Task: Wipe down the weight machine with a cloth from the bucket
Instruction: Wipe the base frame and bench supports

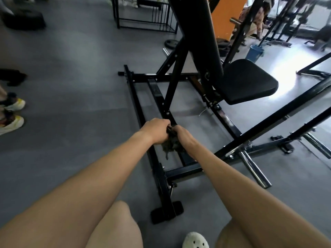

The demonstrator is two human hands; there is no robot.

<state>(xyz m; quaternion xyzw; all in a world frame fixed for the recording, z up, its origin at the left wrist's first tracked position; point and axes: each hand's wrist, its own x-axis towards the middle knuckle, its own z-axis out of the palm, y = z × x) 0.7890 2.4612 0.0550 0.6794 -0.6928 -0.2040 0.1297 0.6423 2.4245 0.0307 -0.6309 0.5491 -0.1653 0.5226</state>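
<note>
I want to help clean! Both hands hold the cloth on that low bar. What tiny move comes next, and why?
Probably slide the cloth forward along the bar: the left hand and right hand grip it there, and bare bar stretches ahead.

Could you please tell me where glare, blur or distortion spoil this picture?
In the head view, glare washes out the floor beyond the seat; the wide lens bows the machine's base rail; the far bucket looks soft; the dark cloth shows little detail.
</note>
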